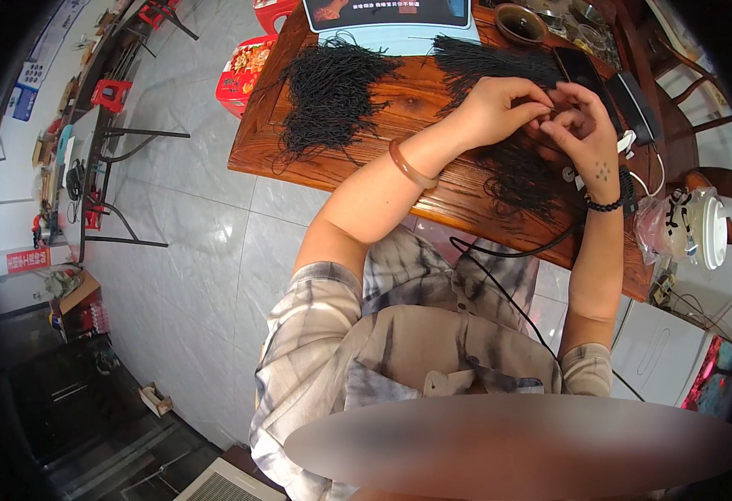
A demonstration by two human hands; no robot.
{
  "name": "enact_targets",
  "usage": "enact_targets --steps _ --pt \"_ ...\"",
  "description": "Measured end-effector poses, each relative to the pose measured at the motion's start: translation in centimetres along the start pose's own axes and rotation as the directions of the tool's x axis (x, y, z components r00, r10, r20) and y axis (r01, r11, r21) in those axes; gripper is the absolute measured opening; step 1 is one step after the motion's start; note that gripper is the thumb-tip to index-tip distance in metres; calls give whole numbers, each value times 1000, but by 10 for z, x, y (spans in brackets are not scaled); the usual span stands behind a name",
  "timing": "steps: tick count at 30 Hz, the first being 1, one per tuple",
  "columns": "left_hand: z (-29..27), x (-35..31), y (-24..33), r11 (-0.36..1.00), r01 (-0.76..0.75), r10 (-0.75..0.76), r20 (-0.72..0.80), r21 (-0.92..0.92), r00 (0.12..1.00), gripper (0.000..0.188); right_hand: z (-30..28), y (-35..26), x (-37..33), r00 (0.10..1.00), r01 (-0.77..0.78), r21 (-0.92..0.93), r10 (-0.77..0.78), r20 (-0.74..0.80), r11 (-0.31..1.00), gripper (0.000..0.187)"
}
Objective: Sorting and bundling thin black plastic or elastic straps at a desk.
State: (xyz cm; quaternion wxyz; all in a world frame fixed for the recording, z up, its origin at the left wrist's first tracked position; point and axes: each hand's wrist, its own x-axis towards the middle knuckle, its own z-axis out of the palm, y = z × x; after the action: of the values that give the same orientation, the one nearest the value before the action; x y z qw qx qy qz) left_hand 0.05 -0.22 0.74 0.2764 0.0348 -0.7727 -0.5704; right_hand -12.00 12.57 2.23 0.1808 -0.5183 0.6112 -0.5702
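My left hand [504, 107] and my right hand [581, 132] meet over the right part of the wooden table [416, 102]. Left thumb and forefinger are pinched together; the right fingers are curled in toward them. Whatever lies between the fingertips is too small to make out. Below the hands spreads a loose heap of thin black cords [523, 185]. Beyond my left hand lies a bundle of black cords [478, 65], partly covered by it. Another tangled pile of black cords [332, 96] rests farther left, apart from both hands.
A tablet-like screen in a light blue stand [399, 43] stands at the back. A brown bowl [521, 23], a black phone [585, 79] and a dark oblong device [635, 107] are on the right. A lidded white cup in a plastic bag [690, 230] sits beside the right edge. A black cable [512, 253] crosses the near edge.
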Motion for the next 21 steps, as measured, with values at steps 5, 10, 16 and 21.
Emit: enact_targets --steps 5,10,16,21 --pt "-3 1 1 959 13 -11 9 -283 1000 14 14 20 -1 971 -203 334 145 193 921 62" --pt "-11 2 6 799 123 -140 16 -589 990 13 13 22 -1 976 -205 253 177 129 945 24" --pt "-27 13 -15 758 -36 -148 -226 -651 963 12 -2 19 7 977 -213 127 208 52 969 20" --pt "-32 16 -24 734 -16 -271 -315 -679 910 9 -17 28 10 991 -124 66 127 -44 990 19"
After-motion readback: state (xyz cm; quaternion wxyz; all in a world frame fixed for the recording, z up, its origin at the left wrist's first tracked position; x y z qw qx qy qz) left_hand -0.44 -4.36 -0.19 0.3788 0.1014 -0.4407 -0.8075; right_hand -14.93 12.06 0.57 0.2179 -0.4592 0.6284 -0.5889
